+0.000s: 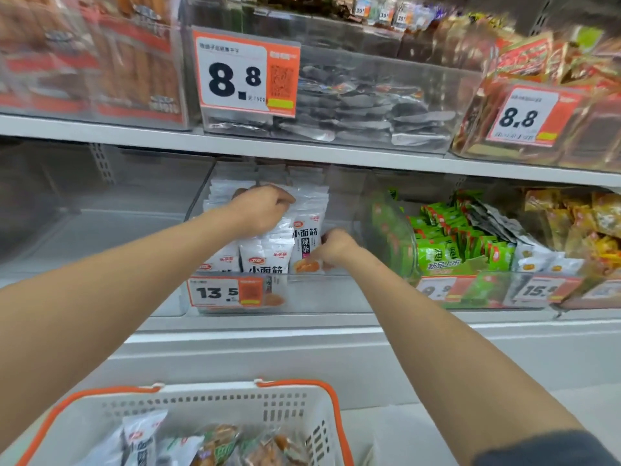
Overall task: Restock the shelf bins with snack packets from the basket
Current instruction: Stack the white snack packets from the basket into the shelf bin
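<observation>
Two hands in one clear bin, both on white snack packets.

One clear bin (322, 292) on the lower shelf, tagged with one 13.5 price label (215, 292), holds upright white packets (268, 255) printed with black characters, a red logo and an orange food picture. Four fronts can be counted; the stack behind is too tightly packed to count. The left hand (265, 205) has its fingers curled over the tops of the rear packets, gripping them. The right hand (332, 247) pinches the front-right packet (306, 238) at its lower edge. One white basket (208, 401) with an orange rim sits below and holds one more white packet (142, 438) among blurred green and brown ones. To the right, green packets (447, 250) fill the neighbouring bin.
</observation>
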{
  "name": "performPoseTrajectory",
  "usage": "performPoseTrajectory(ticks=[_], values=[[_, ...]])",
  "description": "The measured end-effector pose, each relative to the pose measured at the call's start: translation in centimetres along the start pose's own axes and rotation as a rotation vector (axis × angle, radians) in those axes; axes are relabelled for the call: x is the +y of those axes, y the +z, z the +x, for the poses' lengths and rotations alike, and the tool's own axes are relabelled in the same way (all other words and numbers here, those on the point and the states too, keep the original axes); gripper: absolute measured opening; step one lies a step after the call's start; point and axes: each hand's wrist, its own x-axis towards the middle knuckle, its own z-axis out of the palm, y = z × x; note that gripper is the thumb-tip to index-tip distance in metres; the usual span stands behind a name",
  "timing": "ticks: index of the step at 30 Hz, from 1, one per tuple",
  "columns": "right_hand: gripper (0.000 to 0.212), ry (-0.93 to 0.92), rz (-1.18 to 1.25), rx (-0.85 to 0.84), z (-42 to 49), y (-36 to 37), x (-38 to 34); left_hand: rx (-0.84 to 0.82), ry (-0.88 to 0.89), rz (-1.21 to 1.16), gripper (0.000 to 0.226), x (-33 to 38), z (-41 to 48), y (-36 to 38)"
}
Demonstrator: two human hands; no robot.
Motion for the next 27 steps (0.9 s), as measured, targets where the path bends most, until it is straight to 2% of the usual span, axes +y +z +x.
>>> performPoseTrajectory(ticks=[3, 10, 14, 22, 24, 27], values=[[0.034, 0.025, -0.003, -0.018, 0.0, 0.3, -0.2, 0.012, 0.015, 0.005, 0.038, -0.3, 0.1, 0.3], [0.025, 0.028, 0.038, 0.024, -0.3, 0.5, -0.3, 0.011, 0.042, -0.012, 0.039, -0.8, 0.1, 0.5], [0.026, 0.003, -0.001, -0.034, -0.5, 1.2, -1.0, 0.006, 0.056, 0.006, 0.04, -0.8, 0.1, 0.6], [0.028, 0.066, -0.065, -0.04, -1.2, 0.4, -0.9, 0.015, 0.065, -0.011, 0.041, -0.5, -0.5, 0.4], [0.022, 0.072, -0.094, 0.017, -1.9, 0.0, -1.1, 0.05, 0.063, -0.028, 0.041, -0.3, -0.8, 0.3], [0.008, 0.022, -0.066, 0.216, -4.0, -0.7, -1.5, 0.2, 0.072, -0.043, 0.035, 0.6, -2.1, -0.1]])
